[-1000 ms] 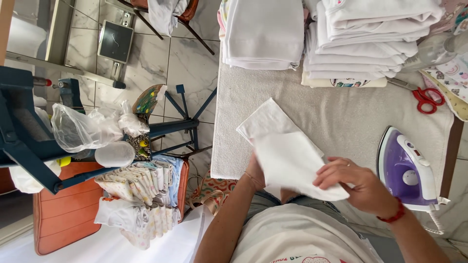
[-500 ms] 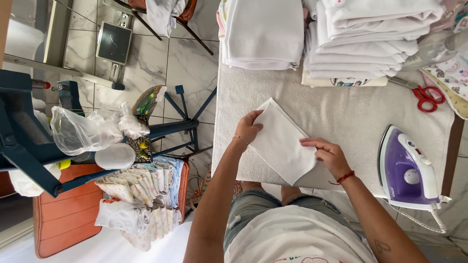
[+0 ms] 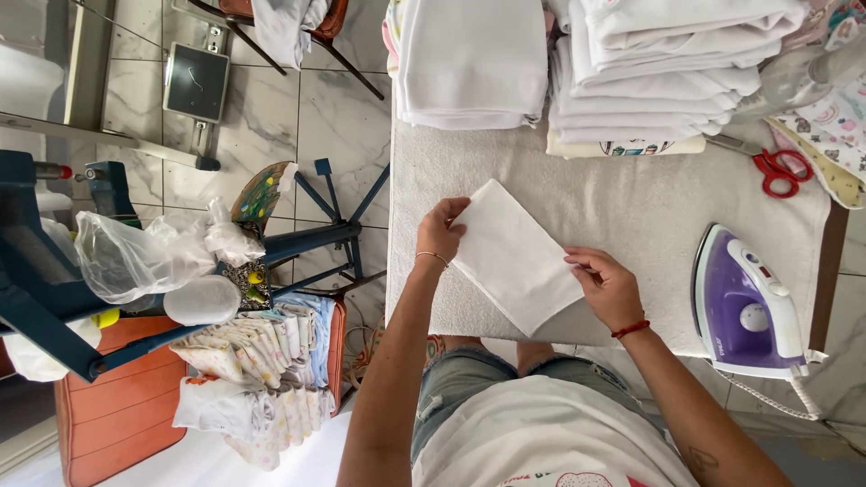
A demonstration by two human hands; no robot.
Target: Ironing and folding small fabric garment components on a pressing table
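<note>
Folding step in hand: a folded white rectangular cloth lay flat at the near edge of the padded grey tabletop. Left hand pinched its far-left corner; right hand pressed open on its right edge, hands apart. Purple-and-white steam iron stood w/in reach. Next fold likely needs edges aligned.

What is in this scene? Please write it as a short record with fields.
Surface: ironing table covered with pale cloth
Left hand: on the left edge of the folded white cloth
Right hand: on its right edge
Iron: purple and white, at the right, apart from both hands
Scissors: red handles, far right
Far edge: stacks of folded white cloths
</note>
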